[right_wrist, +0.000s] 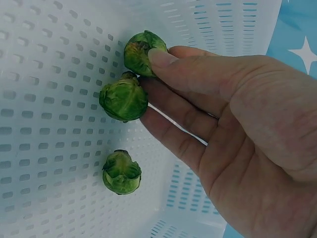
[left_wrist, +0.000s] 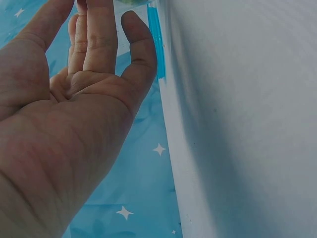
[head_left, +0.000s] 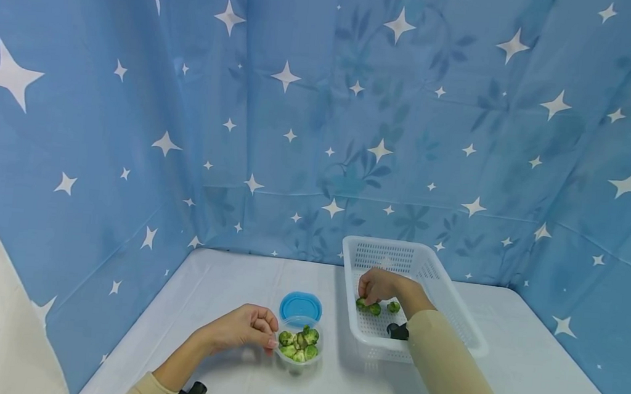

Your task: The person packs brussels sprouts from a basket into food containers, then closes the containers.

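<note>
Several Brussels sprouts (head_left: 311, 336) fill a small clear plastic container (head_left: 296, 361) on the white table. My left hand (head_left: 246, 327) pinches the container's left rim; in the left wrist view this hand (left_wrist: 94, 99) has its fingertips cut off by the top edge. Inside the white basket, my right hand (head_left: 383, 286) grips a Brussels sprout (right_wrist: 137, 53), thumb on its near side. A second sprout (right_wrist: 124, 99) sits against it, right by the fingers of the right hand (right_wrist: 223, 114). A third sprout (right_wrist: 122, 173) lies apart on the basket floor.
The blue round lid (head_left: 301, 306) lies flat just behind the container. To the right stands the white perforated basket (head_left: 454, 301) with raised walls. A blue star-patterned curtain (head_left: 322, 117) hangs behind and around the white table (head_left: 256, 390).
</note>
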Demonstrator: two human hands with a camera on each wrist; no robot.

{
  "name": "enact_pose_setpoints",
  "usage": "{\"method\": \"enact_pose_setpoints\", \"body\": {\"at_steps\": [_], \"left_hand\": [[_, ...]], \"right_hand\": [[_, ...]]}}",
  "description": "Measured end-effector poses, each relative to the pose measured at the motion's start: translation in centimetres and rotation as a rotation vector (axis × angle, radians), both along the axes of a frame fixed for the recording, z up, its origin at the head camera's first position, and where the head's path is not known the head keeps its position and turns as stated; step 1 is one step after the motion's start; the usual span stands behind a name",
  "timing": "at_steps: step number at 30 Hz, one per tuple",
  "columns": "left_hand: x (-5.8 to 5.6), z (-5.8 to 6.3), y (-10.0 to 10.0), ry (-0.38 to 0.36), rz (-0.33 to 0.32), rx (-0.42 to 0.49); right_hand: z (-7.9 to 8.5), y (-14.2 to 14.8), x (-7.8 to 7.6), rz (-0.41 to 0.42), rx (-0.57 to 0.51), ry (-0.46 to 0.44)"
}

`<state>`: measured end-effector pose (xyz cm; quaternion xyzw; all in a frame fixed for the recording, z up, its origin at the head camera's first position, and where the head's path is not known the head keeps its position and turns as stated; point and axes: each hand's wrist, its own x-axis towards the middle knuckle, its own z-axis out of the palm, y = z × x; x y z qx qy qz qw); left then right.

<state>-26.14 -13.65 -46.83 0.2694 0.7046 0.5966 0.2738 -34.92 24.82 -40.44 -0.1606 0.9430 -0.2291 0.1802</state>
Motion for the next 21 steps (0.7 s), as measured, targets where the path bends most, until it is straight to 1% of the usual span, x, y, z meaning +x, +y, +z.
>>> {"method": "enact_pose_setpoints", "body": {"at_steps": [6, 9, 13, 21], "left_hand": [[-0.10, -0.16, 0.00, -0.002, -0.001, 0.002], [-0.11, -0.18, -0.01, -0.004, -0.002, 0.004], [-0.09, -0.17, 0.01, -0.006, -0.003, 0.009], [-0.11, -0.23, -0.07, -0.003, 0.000, 0.001]], "right_hand": [[-0.09, 0.02, -0.04, 0.016, -0.002, -0.004], [-0.11, 0.18, -0.14, 0.026, -0.033, 0.002], [-0.15, 0.44, -0.40, 0.044, -0.087, 0.039], [0.19, 0.73, -0.71, 0.066, -0.161, 0.148]]}}
